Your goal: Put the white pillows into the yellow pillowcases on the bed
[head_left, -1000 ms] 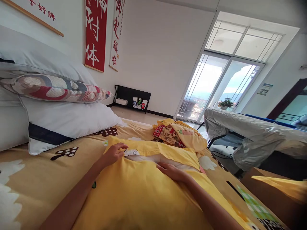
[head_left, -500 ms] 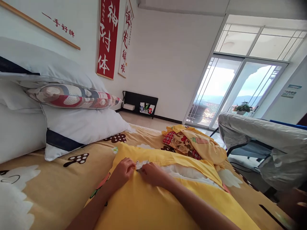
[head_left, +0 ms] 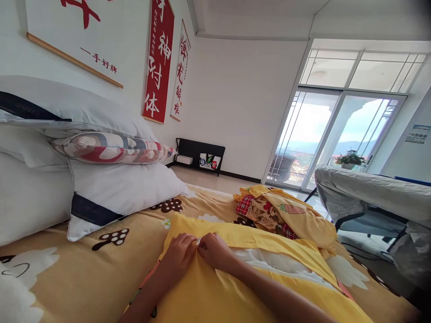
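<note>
A yellow pillowcase (head_left: pixel 202 296) lies in front of me with a white pillow (head_left: pixel 283 262) inside, showing through the long gap on its right part. My left hand (head_left: pixel 182 252) is closed on the pillowcase at the left end of that gap, fingers bent over the cloth. Right beside it, my right hand (head_left: pixel 213 251) pinches the same edge, fingertips almost meeting the left ones. A small whitish bit shows between the two hands; what it is I cannot make out. The cloth puckers below the fingers.
White pillows (head_left: pixel 128 184) are stacked at the left, with a patterned cushion (head_left: pixel 117 148) among them. Folded yellow covers (head_left: pixel 303 215) lie beyond the pillowcase on the tan patterned sheet (head_left: pixel 134 246). At the right stands a plastic-covered table (head_left: pixel 377 184) with a potted plant (head_left: pixel 350 159).
The view has tilted up, so the room appears lower. My hands have drawn closer together at the gap's left end, and the left hand is turned more over the cloth.
</note>
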`<state>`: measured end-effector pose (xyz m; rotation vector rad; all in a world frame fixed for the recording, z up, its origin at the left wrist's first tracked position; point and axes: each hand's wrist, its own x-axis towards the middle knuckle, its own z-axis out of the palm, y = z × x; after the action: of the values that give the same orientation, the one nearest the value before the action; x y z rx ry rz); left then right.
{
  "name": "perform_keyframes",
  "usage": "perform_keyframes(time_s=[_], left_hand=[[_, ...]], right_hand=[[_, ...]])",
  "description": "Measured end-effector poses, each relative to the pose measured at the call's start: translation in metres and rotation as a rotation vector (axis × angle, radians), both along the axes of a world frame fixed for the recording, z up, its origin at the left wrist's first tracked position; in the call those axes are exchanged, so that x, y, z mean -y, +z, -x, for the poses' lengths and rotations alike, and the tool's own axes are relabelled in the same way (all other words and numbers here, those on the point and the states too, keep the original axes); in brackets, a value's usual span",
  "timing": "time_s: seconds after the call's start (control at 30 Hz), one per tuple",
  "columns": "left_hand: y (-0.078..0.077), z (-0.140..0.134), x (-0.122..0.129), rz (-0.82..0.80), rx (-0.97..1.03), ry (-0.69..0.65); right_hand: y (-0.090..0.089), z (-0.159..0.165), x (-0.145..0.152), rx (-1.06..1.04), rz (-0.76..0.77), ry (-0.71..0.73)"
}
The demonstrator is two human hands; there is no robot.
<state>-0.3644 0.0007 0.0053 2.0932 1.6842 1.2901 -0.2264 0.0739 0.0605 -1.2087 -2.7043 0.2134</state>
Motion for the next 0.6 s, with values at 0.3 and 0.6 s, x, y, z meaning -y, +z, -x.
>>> perform_keyframes(time_s=[0.3,0.6], left_hand=[[-0.001,0.0,0.001,-0.002,0.0,-0.053],[-0.007,0.002,-0.003,-0.02,-0.008,-0.038]], right_hand=[[0.044,0.012,-0.003,0.207,-0.011,0.176],[0.056,0.008,0.009,0.39,-0.15,0.274]])
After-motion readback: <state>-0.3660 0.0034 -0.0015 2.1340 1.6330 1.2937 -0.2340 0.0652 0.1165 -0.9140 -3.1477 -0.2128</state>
